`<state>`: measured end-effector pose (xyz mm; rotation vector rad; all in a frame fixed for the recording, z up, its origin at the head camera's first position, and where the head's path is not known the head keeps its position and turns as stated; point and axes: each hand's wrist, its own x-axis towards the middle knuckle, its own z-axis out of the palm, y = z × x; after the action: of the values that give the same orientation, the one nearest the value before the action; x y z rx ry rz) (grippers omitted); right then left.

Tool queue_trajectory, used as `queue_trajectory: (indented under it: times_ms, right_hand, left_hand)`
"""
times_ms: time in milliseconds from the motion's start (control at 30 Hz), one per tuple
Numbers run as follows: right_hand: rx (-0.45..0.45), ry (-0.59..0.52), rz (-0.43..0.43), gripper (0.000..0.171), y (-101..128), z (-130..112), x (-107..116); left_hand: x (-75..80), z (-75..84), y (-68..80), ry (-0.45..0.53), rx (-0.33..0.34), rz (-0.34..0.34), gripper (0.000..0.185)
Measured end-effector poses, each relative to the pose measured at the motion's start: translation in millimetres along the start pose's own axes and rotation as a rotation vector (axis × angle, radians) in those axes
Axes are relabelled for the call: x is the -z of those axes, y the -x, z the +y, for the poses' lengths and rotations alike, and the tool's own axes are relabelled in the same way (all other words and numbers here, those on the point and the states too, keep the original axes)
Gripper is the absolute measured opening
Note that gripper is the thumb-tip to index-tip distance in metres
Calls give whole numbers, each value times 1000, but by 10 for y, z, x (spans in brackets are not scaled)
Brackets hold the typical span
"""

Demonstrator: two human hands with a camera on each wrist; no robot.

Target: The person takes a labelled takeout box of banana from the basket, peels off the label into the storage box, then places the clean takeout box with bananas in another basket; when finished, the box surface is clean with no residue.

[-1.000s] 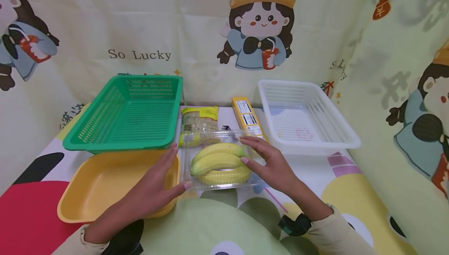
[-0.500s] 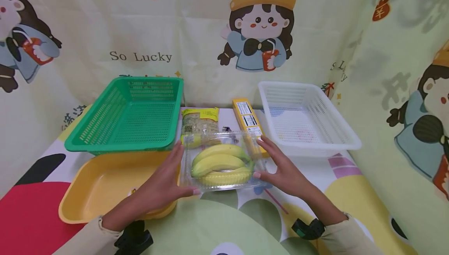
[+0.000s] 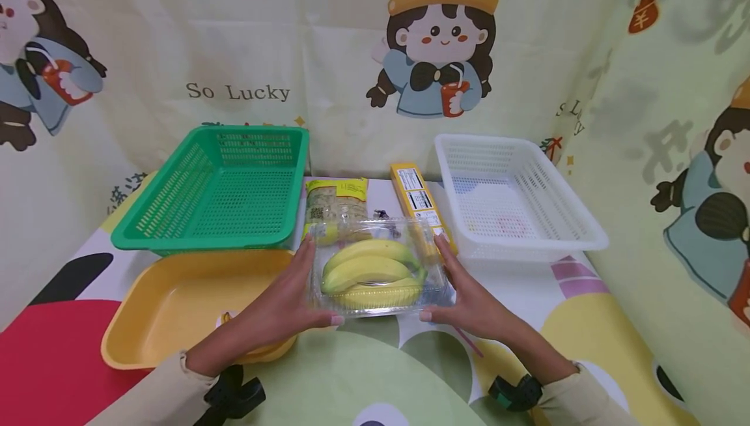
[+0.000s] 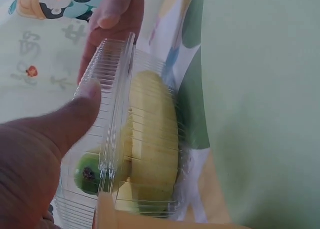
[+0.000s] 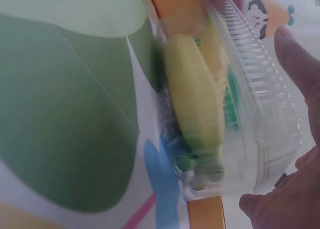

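Observation:
A clear plastic clamshell box (image 3: 379, 312) with bananas (image 3: 369, 269) inside lies in front of me, its lid closed. At its left end my left hand (image 3: 287, 302) spreads, fingers along the side and thumb by the front edge. The left wrist view shows that thumb against the ridged lid edge (image 4: 116, 89). On the opposite end my right hand (image 3: 480, 302) holds a similar pose, fingers extended and thumb near the front right corner. In the right wrist view its thumb (image 5: 297, 64) stands apart from the plastic. Contact of the other fingers is unclear.
A green basket (image 3: 120, 237) stands back left, with a yellow basin (image 3: 146, 302) before it. Behind the clamshell lie a plastic packet (image 3: 334, 201), a small dark object (image 3: 381, 214) and a yellow box (image 3: 417, 198). A white basket (image 3: 533, 243) stands back right.
The right hand has moved from over the clamshell's top right part outward to its right end. The left hand has shifted slightly right, closer against the left end. The clamshell stays nearly in place.

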<state>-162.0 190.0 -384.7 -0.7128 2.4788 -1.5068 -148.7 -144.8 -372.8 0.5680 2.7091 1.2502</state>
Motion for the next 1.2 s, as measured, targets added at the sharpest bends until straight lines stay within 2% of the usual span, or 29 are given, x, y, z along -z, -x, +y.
queue_trajectory:
  times_ms: [167,500,800,1200]
  right_hand:
    - [-20,21,12,120,-15,12,-51]
    - [-35,28,62,102,-36,26,-76]
    - [-56,0,78,103,-33,-11,-94]
    - [9,26,103,99,-8,-74,-27]
  left_hand:
    - [2,7,-11,7,0,-2,123]
    - [-16,60,-4,-50,-44,13,115]
    - [-62,121,-18,-69,0,28,114]
    - [-27,193,-16,-81,-16,58,115]
